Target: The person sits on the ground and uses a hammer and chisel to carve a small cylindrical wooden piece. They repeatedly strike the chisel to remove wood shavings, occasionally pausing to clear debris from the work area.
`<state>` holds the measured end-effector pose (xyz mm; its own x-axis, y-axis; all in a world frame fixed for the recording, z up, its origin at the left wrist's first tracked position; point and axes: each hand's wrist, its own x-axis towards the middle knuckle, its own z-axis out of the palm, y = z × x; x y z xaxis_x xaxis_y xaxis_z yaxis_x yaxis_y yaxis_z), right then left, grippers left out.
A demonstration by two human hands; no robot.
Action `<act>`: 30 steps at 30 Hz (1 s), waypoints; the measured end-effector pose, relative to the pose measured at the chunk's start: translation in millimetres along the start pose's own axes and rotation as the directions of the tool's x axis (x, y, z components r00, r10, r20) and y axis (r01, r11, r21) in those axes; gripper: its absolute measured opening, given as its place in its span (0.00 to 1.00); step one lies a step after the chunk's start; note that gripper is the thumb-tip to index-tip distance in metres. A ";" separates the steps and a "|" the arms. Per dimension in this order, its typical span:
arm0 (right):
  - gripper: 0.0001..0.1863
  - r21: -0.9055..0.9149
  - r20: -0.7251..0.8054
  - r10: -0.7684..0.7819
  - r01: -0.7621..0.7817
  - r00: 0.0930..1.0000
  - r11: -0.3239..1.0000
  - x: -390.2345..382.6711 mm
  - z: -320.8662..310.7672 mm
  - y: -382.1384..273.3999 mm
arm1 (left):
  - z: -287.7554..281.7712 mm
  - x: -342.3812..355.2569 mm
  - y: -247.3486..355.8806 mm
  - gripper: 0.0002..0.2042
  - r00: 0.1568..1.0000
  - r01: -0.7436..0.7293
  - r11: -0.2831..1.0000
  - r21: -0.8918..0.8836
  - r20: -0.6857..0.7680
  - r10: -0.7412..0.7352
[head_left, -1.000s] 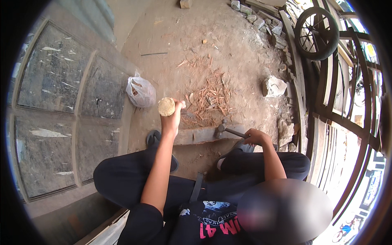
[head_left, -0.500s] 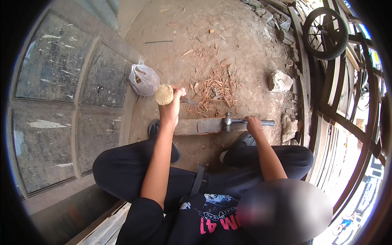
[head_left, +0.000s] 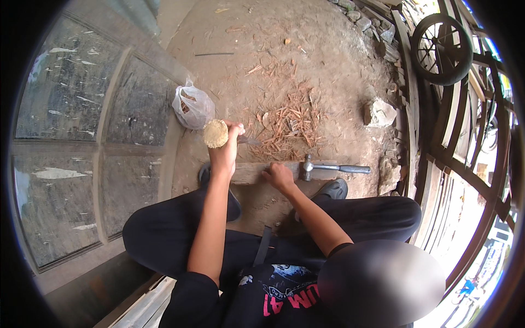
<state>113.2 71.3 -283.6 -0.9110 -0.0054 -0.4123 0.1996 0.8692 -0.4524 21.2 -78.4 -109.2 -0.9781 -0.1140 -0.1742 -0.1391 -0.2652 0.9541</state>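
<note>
My left hand (head_left: 225, 150) is closed round a bladed tool with a thick, pale, round butt (head_left: 216, 134). A dark flat blade (head_left: 250, 140) juts out past the fingers toward the wood chips. In front of my feet lies a wooden beam (head_left: 249, 172). My right hand (head_left: 280, 176) is on the beam with its fingers curled; whatever they may hold is hidden. Just right of it, a ball-peen hammer (head_left: 308, 167) rests across the beam's right end, its dark handle (head_left: 354, 169) pointing right, with no hand on it.
Reddish wood chips (head_left: 292, 120) litter the dirt floor beyond the beam. A tied clear plastic bag (head_left: 196, 106) stands by the weathered panelled door (head_left: 101, 128) on the left. Right of the beam are rocks (head_left: 379, 113), a wooden fence (head_left: 409, 104) and a spoked wheel (head_left: 442, 49).
My right hand has let go of the hammer handle and moved left onto the middle of the beam. The hammer stays lying there. My left hand keeps its hold, hardly moved.
</note>
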 end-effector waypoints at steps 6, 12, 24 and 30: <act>0.15 0.049 -0.017 -0.020 0.021 1.000 0.999 6.8 12.0 13.3 | -3.2 6.6 -8.1 0.03 0.999 -0.035 0.999 -0.001 -0.005 0.035; 0.14 0.295 -0.271 0.209 -0.126 0.939 0.947 43.2 -46.8 33.3 | 0.7 7.9 -11.6 0.04 1.000 -0.013 0.999 0.029 -0.004 0.013; 0.12 -0.089 -0.308 0.053 -0.084 0.950 0.992 93.0 -60.7 86.9 | 1.3 12.7 -19.0 0.04 1.000 -0.012 0.999 0.037 0.020 0.012; 0.11 -0.170 -0.284 -0.012 -0.038 0.959 0.985 106.9 -41.5 96.3 | 2.9 15.1 -17.9 0.04 1.000 0.006 0.999 0.045 0.013 -0.007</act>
<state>20.0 175.0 -338.4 -0.9783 0.1248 -0.1653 0.1698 0.9402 -0.2951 8.5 -72.6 -128.2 -0.9790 -0.1001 -0.1776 -0.1519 -0.2227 0.9630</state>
